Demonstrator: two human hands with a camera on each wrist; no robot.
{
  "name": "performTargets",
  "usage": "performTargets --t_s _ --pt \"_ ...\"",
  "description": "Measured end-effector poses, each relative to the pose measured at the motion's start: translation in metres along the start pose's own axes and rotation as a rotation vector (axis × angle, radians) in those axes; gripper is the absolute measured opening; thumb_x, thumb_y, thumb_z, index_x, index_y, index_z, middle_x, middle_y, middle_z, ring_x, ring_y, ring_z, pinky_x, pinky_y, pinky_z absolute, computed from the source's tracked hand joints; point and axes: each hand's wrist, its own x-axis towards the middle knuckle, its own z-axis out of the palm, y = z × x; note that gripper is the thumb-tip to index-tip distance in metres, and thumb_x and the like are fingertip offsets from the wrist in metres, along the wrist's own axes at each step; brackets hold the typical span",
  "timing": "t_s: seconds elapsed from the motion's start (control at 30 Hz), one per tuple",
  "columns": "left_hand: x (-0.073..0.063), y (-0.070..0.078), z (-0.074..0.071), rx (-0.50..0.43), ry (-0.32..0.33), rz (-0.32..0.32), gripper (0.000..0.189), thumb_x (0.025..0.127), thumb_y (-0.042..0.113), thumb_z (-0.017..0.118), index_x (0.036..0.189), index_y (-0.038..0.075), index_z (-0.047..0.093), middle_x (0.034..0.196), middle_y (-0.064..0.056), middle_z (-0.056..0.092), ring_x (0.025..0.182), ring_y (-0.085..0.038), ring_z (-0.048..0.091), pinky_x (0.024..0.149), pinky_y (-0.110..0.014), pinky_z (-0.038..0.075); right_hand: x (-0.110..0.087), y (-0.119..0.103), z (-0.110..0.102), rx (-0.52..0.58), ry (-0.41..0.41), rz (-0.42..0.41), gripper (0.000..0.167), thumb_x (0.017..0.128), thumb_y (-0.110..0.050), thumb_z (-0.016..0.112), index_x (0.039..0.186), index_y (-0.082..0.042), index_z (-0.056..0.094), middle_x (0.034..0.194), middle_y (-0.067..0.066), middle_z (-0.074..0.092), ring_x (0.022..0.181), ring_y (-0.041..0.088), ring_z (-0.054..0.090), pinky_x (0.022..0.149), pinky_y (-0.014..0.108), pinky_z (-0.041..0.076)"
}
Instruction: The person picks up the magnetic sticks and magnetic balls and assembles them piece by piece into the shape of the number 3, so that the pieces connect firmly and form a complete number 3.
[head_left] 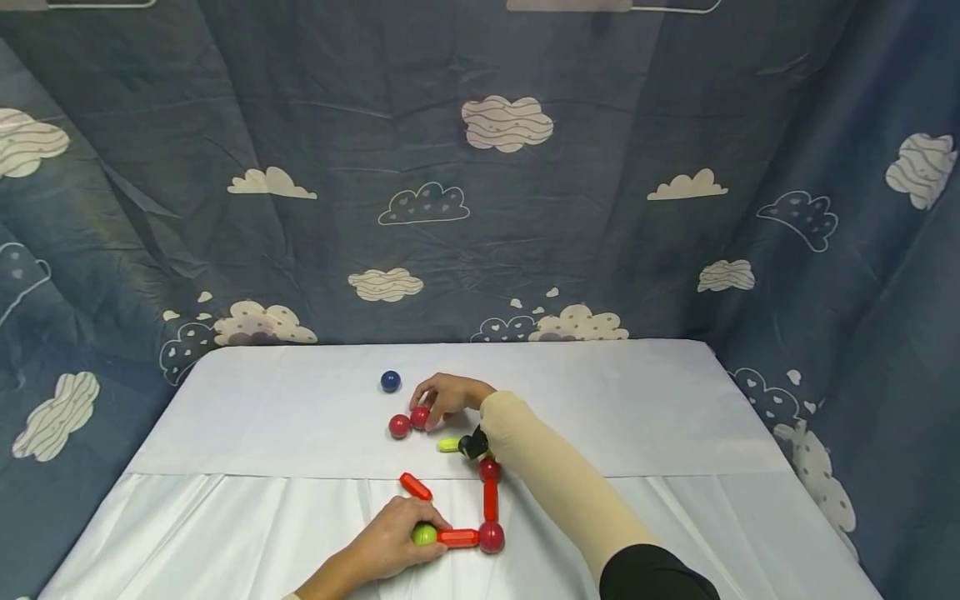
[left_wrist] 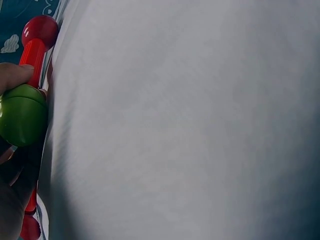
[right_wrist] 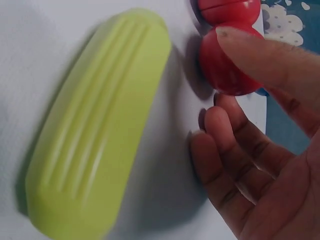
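My left hand (head_left: 393,535) grips a green ball (head_left: 424,534) at the front of the table, fingers and thumb around it. From that ball a red rod (head_left: 458,538) runs right to a red corner ball (head_left: 491,537). A second red rod (head_left: 491,500) leads away from the corner to another red ball (head_left: 490,468), partly under the right wrist. Farther back, my right hand (head_left: 450,395) pinches a loose red ball (right_wrist: 232,60), thumb on its near side. Another red ball (head_left: 400,427) touches or nearly touches it.
A blue ball (head_left: 390,382) lies behind the red ones. One loose red rod (head_left: 416,486) rests beyond the left hand. A yellow-green rod (right_wrist: 100,125) lies below the right hand, beside the black wrist camera (head_left: 473,444). Cloud-patterned curtains hang around the white table (head_left: 615,400).
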Motion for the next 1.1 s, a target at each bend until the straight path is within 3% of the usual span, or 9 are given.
performTargets --t_s 0.2,0.47,0.67,0.93,1.1 --pt "0.000 0.002 0.000 0.008 0.002 -0.005 0.015 0.081 0.026 0.077 0.095 0.021 0.075 0.086 0.020 0.064 0.080 -0.001 0.046 0.072 -0.027 0.035 -0.002 -0.002 -0.001 -0.059 -0.001 -0.003 0.029 0.074 0.000 0.080 0.096 -0.015 0.068 0.094 0.003 0.059 0.075 0.014 0.055 0.065 0.026 0.048" --pt "0.000 0.002 0.001 0.003 0.004 0.009 0.015 0.081 0.024 0.077 0.095 0.020 0.075 0.086 0.019 0.064 0.077 0.000 0.046 0.070 -0.024 0.036 -0.004 0.001 -0.002 -0.080 0.025 -0.023 0.027 0.078 -0.003 0.077 0.100 -0.010 0.065 0.091 0.003 0.058 0.071 0.013 0.055 0.064 0.025 0.048" --pt "-0.001 0.002 0.002 0.030 0.002 -0.013 0.015 0.081 0.026 0.077 0.095 0.022 0.075 0.087 0.020 0.063 0.080 -0.002 0.045 0.074 -0.030 0.037 -0.009 0.005 -0.009 0.009 0.054 -0.020 0.025 0.079 -0.002 0.074 0.101 -0.004 0.063 0.088 0.005 0.059 0.068 0.014 0.060 0.068 0.029 0.054" --pt "-0.001 0.003 0.003 0.011 0.007 -0.011 0.015 0.080 0.026 0.077 0.095 0.021 0.075 0.085 0.019 0.062 0.077 -0.002 0.045 0.070 -0.026 0.036 -0.021 0.020 -0.021 0.067 0.160 -0.028 0.026 0.078 -0.006 0.075 0.101 -0.003 0.063 0.091 0.005 0.061 0.071 0.012 0.059 0.065 0.025 0.052" --pt "-0.001 0.002 0.003 0.018 0.008 -0.011 0.016 0.080 0.027 0.077 0.095 0.021 0.075 0.085 0.019 0.061 0.077 -0.002 0.045 0.070 -0.026 0.037 -0.033 0.030 -0.026 0.116 0.204 -0.045 0.032 0.079 -0.004 0.073 0.110 -0.003 0.064 0.097 0.007 0.062 0.079 0.014 0.060 0.069 0.026 0.052"
